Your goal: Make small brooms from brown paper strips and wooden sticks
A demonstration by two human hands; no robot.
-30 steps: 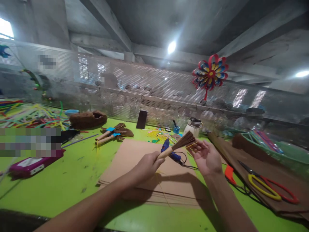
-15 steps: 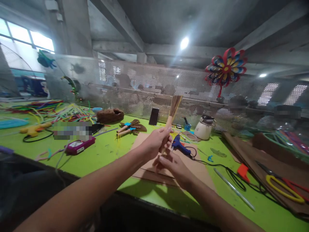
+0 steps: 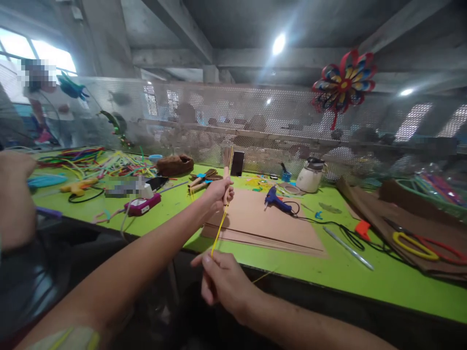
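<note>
My left hand [image 3: 219, 194] is closed round a small tan bundle [image 3: 226, 167] with a brush-like fanned top, held upright over the back left of the brown cardboard sheets [image 3: 262, 216]. A yellow strand [image 3: 220, 228] runs from the bundle down to my right hand [image 3: 222, 279], which pinches it between thumb and fingers at the table's front edge. To the right of the bundle, a blue glue gun [image 3: 277, 200] rests on the cardboard. Two similar bundles with blue bands [image 3: 202, 180] lie behind my left hand.
Scissors [image 3: 416, 245], a silver pen [image 3: 348, 248] and an orange piece [image 3: 362, 230] lie at the right. A magenta power strip [image 3: 142, 204], yellow glue gun [image 3: 78, 186] and coloured strips [image 3: 109, 167] are at the left. A person [image 3: 54, 112] stands beyond; another person's arm [image 3: 14, 199] shows at left.
My right hand has moved down and toward me, away from the left, drawing the yellow strand out. My left hand and the bundle have shifted left. People have come into view at the left.
</note>
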